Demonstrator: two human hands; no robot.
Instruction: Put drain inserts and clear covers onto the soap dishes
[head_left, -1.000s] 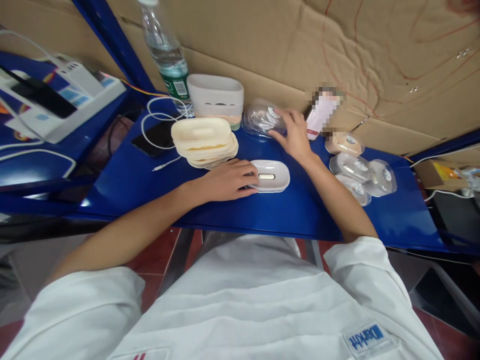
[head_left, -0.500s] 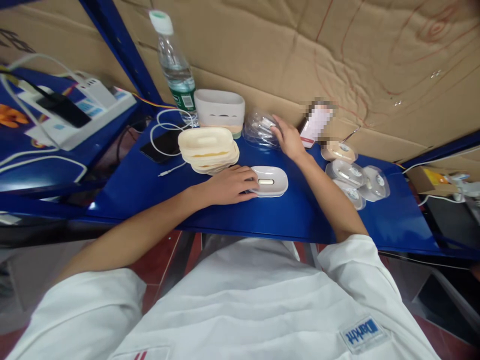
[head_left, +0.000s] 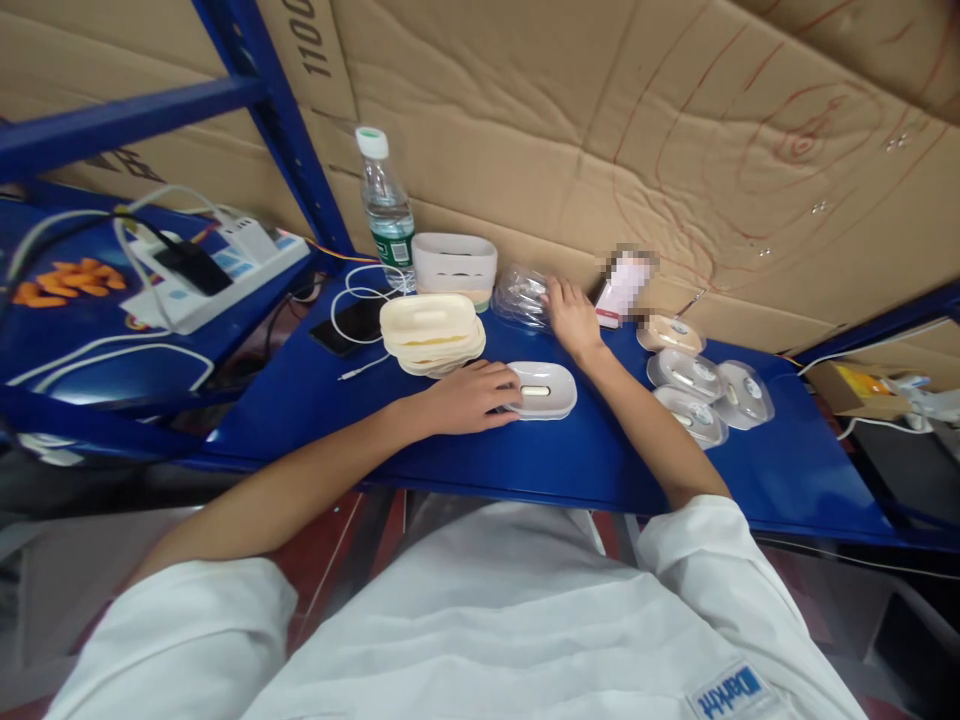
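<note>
White oval dish (head_left: 556,408) sits uncovered on the blue table (head_left: 592,465), near the cream dish stack (head_left: 427,318); four covered units (head_left: 688,373) (one peach) lie right. Left hand (head_left: 474,398): fingers loosely curled at dish edge. Right hand (head_left: 576,318): fingers part-open at clear covers (head_left: 519,298). Both grips indeterminate.

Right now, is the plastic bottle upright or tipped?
Upright: the plastic bottle stands with its white cap on top, above the green label.

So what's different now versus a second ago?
Right hand: spread thumb and fingers have drawn together beside the clear plastic covers; can't tell if it grips any. View shifted, bringing orange pieces in. Same: left hand at the white dish, cream stack beyond.
</note>
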